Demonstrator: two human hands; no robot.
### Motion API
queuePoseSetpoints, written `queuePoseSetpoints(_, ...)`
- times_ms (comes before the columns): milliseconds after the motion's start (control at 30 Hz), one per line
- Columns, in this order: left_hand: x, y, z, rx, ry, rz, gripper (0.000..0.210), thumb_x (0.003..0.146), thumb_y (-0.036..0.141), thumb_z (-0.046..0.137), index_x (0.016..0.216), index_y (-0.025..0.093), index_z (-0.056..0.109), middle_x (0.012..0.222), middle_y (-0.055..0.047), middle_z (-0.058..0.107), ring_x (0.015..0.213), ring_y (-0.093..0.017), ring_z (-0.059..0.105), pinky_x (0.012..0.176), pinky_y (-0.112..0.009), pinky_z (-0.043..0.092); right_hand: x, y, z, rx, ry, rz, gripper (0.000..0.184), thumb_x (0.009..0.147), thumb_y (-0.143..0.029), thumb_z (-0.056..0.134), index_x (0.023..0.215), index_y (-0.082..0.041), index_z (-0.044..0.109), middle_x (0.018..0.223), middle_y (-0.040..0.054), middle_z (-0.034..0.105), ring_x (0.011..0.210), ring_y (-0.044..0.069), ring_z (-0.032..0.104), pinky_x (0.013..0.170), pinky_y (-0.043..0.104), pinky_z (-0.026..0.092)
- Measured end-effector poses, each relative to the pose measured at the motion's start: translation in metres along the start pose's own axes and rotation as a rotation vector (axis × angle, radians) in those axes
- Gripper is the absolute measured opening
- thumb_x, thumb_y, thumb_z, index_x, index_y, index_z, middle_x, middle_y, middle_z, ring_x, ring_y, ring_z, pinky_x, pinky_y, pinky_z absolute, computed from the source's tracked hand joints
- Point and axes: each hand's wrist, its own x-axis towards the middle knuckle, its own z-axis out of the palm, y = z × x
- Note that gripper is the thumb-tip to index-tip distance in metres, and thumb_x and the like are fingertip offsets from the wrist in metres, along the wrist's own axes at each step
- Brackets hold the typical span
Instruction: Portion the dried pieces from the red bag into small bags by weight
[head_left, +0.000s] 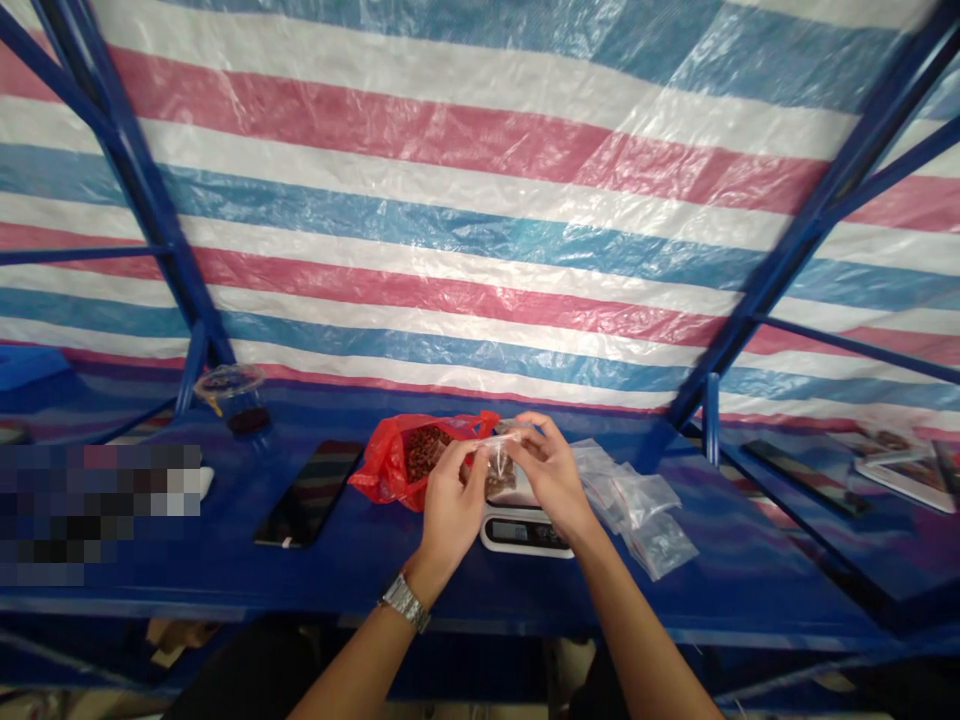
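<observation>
Both my left hand [455,487] and my right hand [550,467] pinch the top edge of a small clear zip bag [501,466] with brown pieces inside. The bag is above a white digital scale [527,535], whose dark display faces me; my hands and the bag cover most of its weighing plate. Left of my left hand, a red plastic bag [382,460] lies open, filled with small reddish-brown pieces [424,452]. Several clear zip bags [634,500] lie in a loose pile to the right of my right hand.
A black phone [311,495] lies on the blue table [247,575], left of the red bag. Behind it stands a clear plastic cup [238,400] with dark liquid. Blue metal posts [142,190] rise before a striped tarp [450,200]. Another dark phone [802,477] lies at right.
</observation>
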Motion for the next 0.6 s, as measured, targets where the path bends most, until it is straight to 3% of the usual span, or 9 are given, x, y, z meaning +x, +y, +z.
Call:
queuePoseSetpoints(267,0.0011,-0.0026,-0.0031,-0.026,-0.006,-0.016,0.021,0.1,0.035,0.057,0.096,0.021,0.072,0.096,-0.005,0.071,0.092,-0.02,0.066,0.086,-0.031,0.048,-0.0008,-0.0041,-0.0003,0.061,0.055,0.074,0.055,0.068,-0.037,0.09,0.113,-0.026,0.062,0.083,-0.005,0.068,0.082,0.016,0.065,0.084,0.031,0.051)
queuePoseSetpoints(600,0.0034,-0.0024,-0.0041,-0.042,0.01,-0.022,0.021,0.099,0.035,0.058,0.096,0.02,0.073,0.097,-0.005,0.074,0.093,-0.02,0.068,0.087,-0.031,0.05,-0.0025,-0.0047,0.0018,0.059,0.002,0.038,0.054,0.072,-0.041,0.087,0.117,-0.028,0.061,0.09,-0.0028,0.069,0.086,0.017,0.066,0.085,0.032,0.052)
